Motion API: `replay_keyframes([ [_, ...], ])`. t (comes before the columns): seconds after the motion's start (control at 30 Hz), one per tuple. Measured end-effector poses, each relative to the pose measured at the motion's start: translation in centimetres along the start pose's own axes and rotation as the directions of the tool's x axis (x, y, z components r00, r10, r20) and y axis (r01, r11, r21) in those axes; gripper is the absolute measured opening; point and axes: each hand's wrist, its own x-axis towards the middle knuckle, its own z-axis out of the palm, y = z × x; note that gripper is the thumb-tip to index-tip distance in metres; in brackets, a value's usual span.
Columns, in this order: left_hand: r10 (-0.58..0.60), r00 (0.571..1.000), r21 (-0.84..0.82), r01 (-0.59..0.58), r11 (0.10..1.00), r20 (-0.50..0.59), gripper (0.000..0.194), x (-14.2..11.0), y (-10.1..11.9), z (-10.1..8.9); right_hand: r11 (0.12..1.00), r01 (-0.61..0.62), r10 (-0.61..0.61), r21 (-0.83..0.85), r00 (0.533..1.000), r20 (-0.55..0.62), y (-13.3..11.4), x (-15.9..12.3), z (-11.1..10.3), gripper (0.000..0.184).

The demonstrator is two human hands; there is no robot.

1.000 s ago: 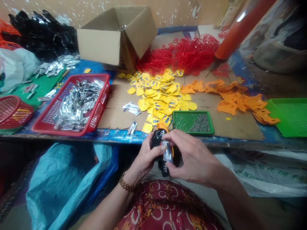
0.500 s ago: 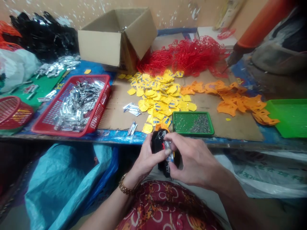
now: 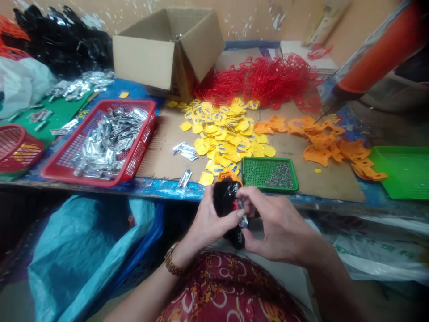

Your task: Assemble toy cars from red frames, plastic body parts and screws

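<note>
A red basket (image 3: 144, 125) of foil pieces stands left of the hands, and yellow tags (image 3: 221, 138) lie farther off. A black object (image 3: 223, 201) is clenched in the left hand (image 3: 211, 228) just off the near table edge (image 3: 161, 190), beside a green pin tray (image 3: 268, 188). A foil strip (image 3: 243, 220) is pinched by the fingers (image 3: 250, 194) of the right hand (image 3: 281, 228), and is more covered than in the earlier frame.

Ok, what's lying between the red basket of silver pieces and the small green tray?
The head view shows loose silver pieces and yellow tags on cardboard between the red basket and green tray.
</note>
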Motion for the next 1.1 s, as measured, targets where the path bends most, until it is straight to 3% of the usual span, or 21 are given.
replay_keyframes([
  [0.33, 0.0, 0.999, -0.069, -0.003, 0.998, -0.034, 0.05, 0.2, -0.7, -0.3, 1.0, -0.029, 0.029, 0.008, 1.0, -0.007, -0.4, 0.6, 0.5, 0.048],
  [0.5, -0.01, 0.986, -0.169, -0.019, 0.985, -0.167, 0.05, 0.2, -1.0, -0.1, 0.979, -0.053, 0.088, 0.199, 0.982, -0.168, -0.9, 0.5, 1.1, 0.047],
  [0.63, 0.021, 0.971, -0.076, -0.04, 0.996, -0.238, 0.055, 0.4, -0.2, 0.0, 0.98, -0.025, 0.083, 0.199, 0.954, -0.289, -1.2, 0.5, 1.7, 0.028],
  [0.9, 0.03, 0.97, 0.0, -0.031, 1.0, -0.242, 0.057, 0.2, 0.5, 0.1, 0.991, -0.027, 0.068, 0.134, 0.946, -0.317, -1.6, 0.2, 2.2, 0.027],
  [1.1, 0.08, 0.957, 0.069, -0.063, 0.996, -0.281, 0.058, -0.1, 0.8, 0.6, 0.981, -0.041, 0.107, 0.191, 0.931, -0.349, -1.5, -0.2, 2.5, 0.023],
])
